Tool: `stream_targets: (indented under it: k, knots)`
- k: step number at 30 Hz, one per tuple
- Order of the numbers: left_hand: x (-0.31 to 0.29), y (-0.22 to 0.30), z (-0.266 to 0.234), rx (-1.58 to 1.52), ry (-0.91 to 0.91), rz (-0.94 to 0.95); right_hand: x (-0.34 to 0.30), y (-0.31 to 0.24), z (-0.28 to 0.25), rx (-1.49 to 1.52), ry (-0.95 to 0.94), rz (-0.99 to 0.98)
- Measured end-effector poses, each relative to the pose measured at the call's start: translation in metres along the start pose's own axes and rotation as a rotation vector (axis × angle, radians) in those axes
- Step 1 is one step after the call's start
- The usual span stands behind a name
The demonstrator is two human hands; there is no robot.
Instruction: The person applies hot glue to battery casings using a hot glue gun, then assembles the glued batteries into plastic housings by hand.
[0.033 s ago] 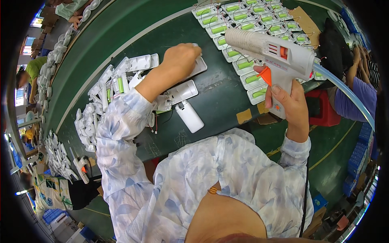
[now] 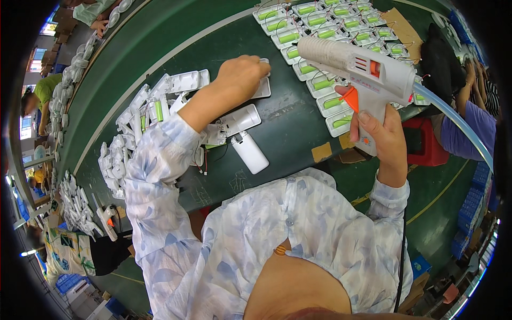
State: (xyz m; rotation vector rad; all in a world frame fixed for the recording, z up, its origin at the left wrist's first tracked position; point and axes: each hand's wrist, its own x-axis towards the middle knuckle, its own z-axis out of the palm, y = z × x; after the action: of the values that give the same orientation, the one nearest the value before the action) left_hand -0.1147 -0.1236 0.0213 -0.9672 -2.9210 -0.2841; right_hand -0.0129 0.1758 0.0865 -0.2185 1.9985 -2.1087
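Note:
My left hand [image 2: 239,79] is closed over a white plastic casing half [image 2: 263,88] on the dark green table. Its fingertips are mostly hidden behind the knuckles. In my right hand [image 2: 385,133] is a white hot glue gun [image 2: 354,66] with an orange trigger, held by the handle above the table's edge. A long translucent glue stick [image 2: 458,114] runs out of its back end. Nearer to me lie an open white casing [image 2: 240,121] and a smooth white cover [image 2: 250,153]. Left of them is a heap of white casings [image 2: 114,160], some with green battery cells [image 2: 158,111].
Rows of white casings with green cells and thin wires [image 2: 321,82] cover the table's far right. Brown cardboard [image 2: 401,32] lies beside them. A red plastic stool [image 2: 426,143] stands at the right. Another glue gun [image 2: 106,221] lies at the left. Other people work on both sides.
My left hand has shifted slightly to the right, and the casing half under it has turned a little. The glue gun in my right hand has barely moved.

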Motion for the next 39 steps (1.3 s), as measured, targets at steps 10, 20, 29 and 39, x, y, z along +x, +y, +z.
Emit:
stream_targets:
  k: [10,20,29,39]
  knots:
    - [-0.008,-0.022,-0.018,0.009,0.034,0.4,-0.008,0.005,-0.004,0.012,-0.001,-0.012]
    - [-0.019,0.009,-0.002,0.023,0.098,-0.177,-0.011,0.006,0.002,0.006,-0.004,-0.03]
    - [-0.004,-0.008,0.008,0.066,0.095,-0.215,-0.018,0.007,0.006,-0.003,0.018,-0.001]
    - [-0.079,0.049,-0.02,-0.002,-0.052,-0.138,-0.025,0.015,-0.001,0.036,0.021,0.014]
